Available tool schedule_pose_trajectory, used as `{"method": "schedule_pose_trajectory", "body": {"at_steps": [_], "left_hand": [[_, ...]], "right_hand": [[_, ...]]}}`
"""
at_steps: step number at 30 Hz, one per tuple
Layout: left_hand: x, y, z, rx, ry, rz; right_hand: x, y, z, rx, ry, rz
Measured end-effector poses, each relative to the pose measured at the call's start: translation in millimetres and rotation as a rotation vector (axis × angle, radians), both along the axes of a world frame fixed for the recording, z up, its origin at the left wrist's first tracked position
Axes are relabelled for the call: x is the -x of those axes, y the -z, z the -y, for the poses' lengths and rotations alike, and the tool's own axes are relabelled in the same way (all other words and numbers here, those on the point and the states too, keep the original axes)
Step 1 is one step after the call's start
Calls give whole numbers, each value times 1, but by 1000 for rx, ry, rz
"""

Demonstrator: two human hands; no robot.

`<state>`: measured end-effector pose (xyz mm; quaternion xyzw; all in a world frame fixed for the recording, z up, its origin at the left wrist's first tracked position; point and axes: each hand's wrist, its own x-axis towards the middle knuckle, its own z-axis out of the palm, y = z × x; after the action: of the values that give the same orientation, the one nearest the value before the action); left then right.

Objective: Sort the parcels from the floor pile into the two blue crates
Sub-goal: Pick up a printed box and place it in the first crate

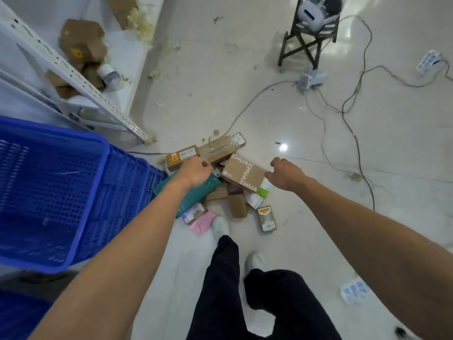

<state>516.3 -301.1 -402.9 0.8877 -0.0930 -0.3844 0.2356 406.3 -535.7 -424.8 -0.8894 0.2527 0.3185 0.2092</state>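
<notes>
A pile of parcels (pixel 220 177) lies on the floor ahead of my feet: brown cartons, a teal mailer bag (pixel 196 192), a pink bag (pixel 202 224) and small labelled boxes. On top lies a brown box printed ZHUAN (pixel 242 174). My left hand (pixel 196 171) hovers over the pile's left side, fingers loosely curled, holding nothing. My right hand (pixel 285 174) reaches at the right edge of the ZHUAN box, fingers curved, touching or nearly touching it. A blue crate (pixel 98 173) stands at my left. A second blue crate's corner (pixel 22 312) shows at the bottom left.
A white metal shelf (pixel 81 77) with torn cardboard stands at the far left. A dark stool with a white device (pixel 311 33) is at the back right. Cables (pixel 353 133) and a power strip (pixel 429 61) lie across the floor. My legs and white shoes (pixel 220 227) are below.
</notes>
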Motion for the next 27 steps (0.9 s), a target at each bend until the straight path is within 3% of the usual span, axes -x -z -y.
{"method": "schedule_pose_trajectory", "body": {"at_steps": [8,16,19,24,27], "left_hand": [[-39,155,50,-70,34,-140],[-45,343,87,-161,31,-147],[-49,412,104,-149,-48,-148],[-54,491,123,-53,-193,-115],[-58,515,127,-17,-291,-176]], "right_hand": [[2,172,44,-18,127,-178],[5,372,80,-147,338,-240],[1,440,86,-278,597,-212],[-13,515,90,-733,1330,-92],[-17,542,90,-975,1533,-37]]}}
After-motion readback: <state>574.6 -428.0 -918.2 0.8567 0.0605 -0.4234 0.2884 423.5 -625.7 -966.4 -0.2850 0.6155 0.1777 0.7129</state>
